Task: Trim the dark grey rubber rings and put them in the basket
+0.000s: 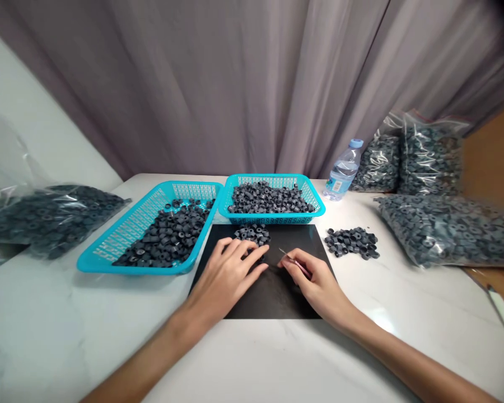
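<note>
My left hand (231, 271) is spread over the black mat (273, 296), its fingers apart at the near side of a small pile of dark ring-shaped parts (254, 232). Some parts lie partly hidden beneath those fingers. In my right hand (315, 277), pinched between thumb and fingers, is a thin pinkish tool (299, 266) with a fine metal tip pointing left toward my left hand. The tip touches no part that I can make out. Right of the mat, another loose pile of dark parts (351, 242) lies on the white table (277, 361).
Two blue baskets (105, 263) (273, 217) of dark parts stand left of and behind the mat. A water bottle (342, 172) is at the back right. Bulging clear bags of parts lie at the left (63, 215) and right (449, 229), with more upright behind.
</note>
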`<state>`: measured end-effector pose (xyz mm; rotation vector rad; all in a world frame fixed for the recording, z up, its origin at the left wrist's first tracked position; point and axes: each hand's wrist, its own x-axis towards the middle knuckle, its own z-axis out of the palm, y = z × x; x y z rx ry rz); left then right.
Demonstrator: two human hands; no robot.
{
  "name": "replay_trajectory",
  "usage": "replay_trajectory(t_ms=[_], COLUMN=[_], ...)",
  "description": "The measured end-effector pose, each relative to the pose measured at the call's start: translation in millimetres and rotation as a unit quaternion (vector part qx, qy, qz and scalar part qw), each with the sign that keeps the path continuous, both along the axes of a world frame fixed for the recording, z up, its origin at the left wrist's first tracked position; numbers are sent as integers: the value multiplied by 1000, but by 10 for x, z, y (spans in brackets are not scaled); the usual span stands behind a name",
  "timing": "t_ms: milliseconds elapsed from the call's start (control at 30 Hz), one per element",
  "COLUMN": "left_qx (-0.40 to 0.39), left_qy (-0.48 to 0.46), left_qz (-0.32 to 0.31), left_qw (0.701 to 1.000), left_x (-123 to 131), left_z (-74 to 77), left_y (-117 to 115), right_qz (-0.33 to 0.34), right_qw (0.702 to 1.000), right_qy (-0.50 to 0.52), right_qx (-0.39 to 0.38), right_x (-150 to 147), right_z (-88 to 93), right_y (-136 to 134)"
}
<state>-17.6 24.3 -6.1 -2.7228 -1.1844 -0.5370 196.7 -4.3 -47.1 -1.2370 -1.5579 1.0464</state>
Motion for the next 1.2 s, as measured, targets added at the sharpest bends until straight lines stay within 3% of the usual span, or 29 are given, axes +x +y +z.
replay_trajectory(t_ms=[133, 567, 833, 967, 1200], left_qx=[-64, -161, -102, -96, -108], left_qy=[-16, -149, -125, -145, -173], left_qz=[-5, 2, -105, -95, -77], left_qw=[998, 976, 981, 980, 976], left_x=[0, 40, 76, 69, 56], left_z=[-120, -127, -174, -195, -156], left_y=[57, 13, -95, -92, -98], right_qz=[3, 13, 47, 49, -19], right_qw=[1000, 999, 994, 994, 992], right_qy=[-4, 22, 94, 98, 127], right_qx=[1, 21, -22, -18, -16], right_x=[-8, -15, -8, 7, 57], right_z=[24, 18, 0, 4, -32], right_y=[-8, -18, 5, 0, 51])
